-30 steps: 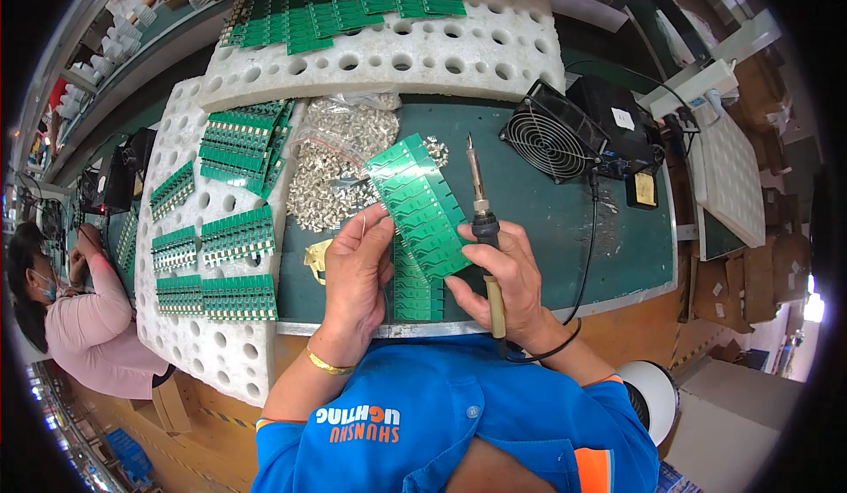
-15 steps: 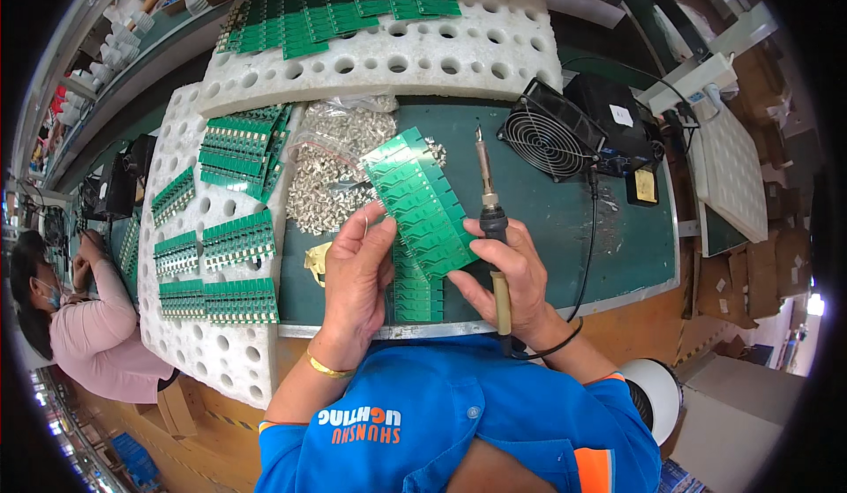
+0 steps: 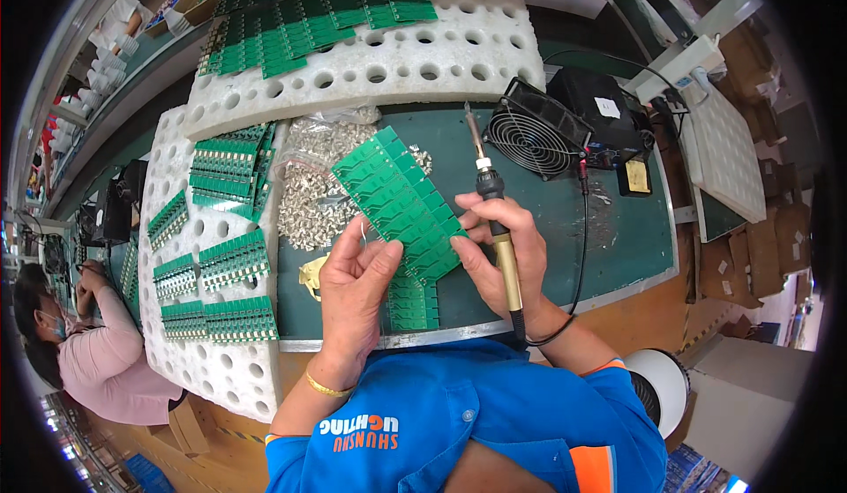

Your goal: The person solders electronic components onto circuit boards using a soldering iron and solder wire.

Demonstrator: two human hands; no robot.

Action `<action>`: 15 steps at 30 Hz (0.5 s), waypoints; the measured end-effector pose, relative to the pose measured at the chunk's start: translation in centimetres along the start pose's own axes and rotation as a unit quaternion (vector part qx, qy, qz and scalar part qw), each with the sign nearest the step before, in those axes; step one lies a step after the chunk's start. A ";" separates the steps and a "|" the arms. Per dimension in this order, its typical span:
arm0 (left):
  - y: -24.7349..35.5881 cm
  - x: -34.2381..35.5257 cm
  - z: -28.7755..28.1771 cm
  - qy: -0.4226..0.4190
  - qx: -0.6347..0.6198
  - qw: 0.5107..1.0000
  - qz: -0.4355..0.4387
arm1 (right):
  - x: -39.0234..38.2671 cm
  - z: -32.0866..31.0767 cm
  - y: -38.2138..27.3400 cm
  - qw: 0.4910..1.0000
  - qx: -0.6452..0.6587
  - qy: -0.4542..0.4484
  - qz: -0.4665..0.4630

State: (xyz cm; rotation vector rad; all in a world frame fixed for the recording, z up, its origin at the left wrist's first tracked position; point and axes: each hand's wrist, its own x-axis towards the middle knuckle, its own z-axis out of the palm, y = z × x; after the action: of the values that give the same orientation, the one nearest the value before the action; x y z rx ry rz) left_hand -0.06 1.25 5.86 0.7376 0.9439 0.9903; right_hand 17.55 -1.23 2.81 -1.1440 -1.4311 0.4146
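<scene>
"Green circuit-board panel point(image 3: 397, 202), tilted between our hands over the bench point(image 3: 618, 242): how do we hold it?"

"Our left hand point(image 3: 357, 272), half closed, pinches its left edge; a thin silvery wire point(image 3: 363, 231) shows there. Our right hand point(image 3: 528, 246) curls around a soldering iron point(image 3: 506, 265) just right of the panel, thumb touching its edge."

"And around it?"

"A second panel point(image 3: 412, 308) partly beneath, small metal parts point(image 3: 304, 211) to its left, perforated white foam point(image 3: 234, 371) farther left, a cooling fan point(image 3: 532, 138) to its upper right."
</scene>
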 end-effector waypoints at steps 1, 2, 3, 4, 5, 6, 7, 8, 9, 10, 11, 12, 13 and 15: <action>-0.1 -0.1 -0.1 -0.004 0.012 1.000 0.012 | 0.2 0.1 0.0 0.999 0.028 0.004 0.016; -0.1 -0.1 -0.3 -0.006 0.013 1.000 0.013 | 0.3 0.1 0.0 0.998 0.056 0.008 0.032; -0.2 -0.1 -0.5 -0.025 0.009 1.000 -0.002 | 0.5 0.1 0.1 0.998 0.055 0.010 0.031; -0.3 -0.1 -0.6 -0.042 0.004 0.999 -0.016 | 0.5 0.1 0.2 0.996 0.075 0.009 0.051; 0.4 -0.3 0.6 -0.011 -0.008 0.999 -0.037 | 0.6 0.2 0.3 0.993 0.094 0.008 0.070; 0.1 -0.2 0.3 -0.012 -0.006 0.999 -0.038 | 0.6 0.2 0.3 0.993 0.094 0.011 0.070; -0.3 -0.1 -0.2 -0.020 0.003 0.999 -0.042 | 0.6 0.2 0.3 0.991 0.108 0.011 0.083; -0.5 -0.1 -0.5 -0.028 0.013 0.998 -0.046 | 0.6 0.2 0.4 0.988 0.121 0.012 0.095; -0.5 -0.2 -0.4 -0.030 0.015 0.998 -0.047 | 0.7 0.3 0.4 0.988 0.121 0.015 0.095; -0.3 -0.4 -0.3 -0.029 0.037 0.997 -0.054 | 0.7 0.4 0.4 0.985 0.134 0.015 0.106; -0.2 -0.5 -0.2 -0.027 0.059 0.996 -0.061 | 0.8 0.5 0.4 0.982 0.147 0.014 0.117; -0.2 -0.5 -0.2 -0.028 0.061 0.996 -0.061 | 0.8 0.5 0.5 0.982 0.148 0.016 0.116; -0.2 -0.4 -0.1 -0.021 0.066 0.996 -0.052 | 0.9 0.5 0.6 0.988 0.123 0.019 0.093; -0.2 -0.4 -0.1 -0.015 0.071 0.996 -0.042 | 1.0 0.1 0.5 0.993 0.099 0.022 0.067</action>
State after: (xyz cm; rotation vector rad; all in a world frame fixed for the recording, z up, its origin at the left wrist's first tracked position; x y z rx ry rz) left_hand -0.19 0.81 5.76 0.8231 1.0191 0.8428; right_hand 17.81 -0.19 2.92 -1.0842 -1.2488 0.6085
